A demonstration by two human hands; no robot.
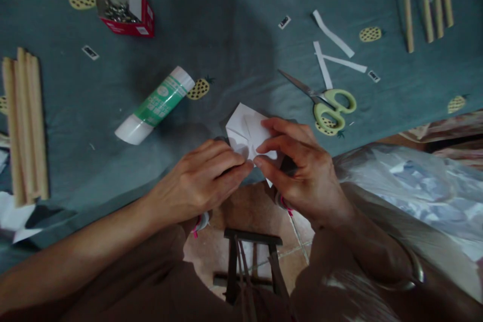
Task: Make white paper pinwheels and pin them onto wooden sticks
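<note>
A small folded piece of white paper (245, 123), with creases meeting near its middle, is between my two hands at the table's front edge. My left hand (206, 173) pinches its lower left edge, fingers curled together. My right hand (298, 161) grips the right side, thumb close to the left fingertips and the other fingers pressing on the paper's face. Part of the paper is hidden under the fingers. To the right lie green-handled scissors (332, 105), blades slightly apart. A glue stick (156, 105) with a green label rests on its side to the left.
White paper strips (332, 35) lie beyond the scissors. A red box (130, 22) of small metal pieces stands at the back left. Rolled paper sticks (28, 126) lie at far left, more sticks (426, 5) at back right. A clear plastic bag (415, 191) is at right.
</note>
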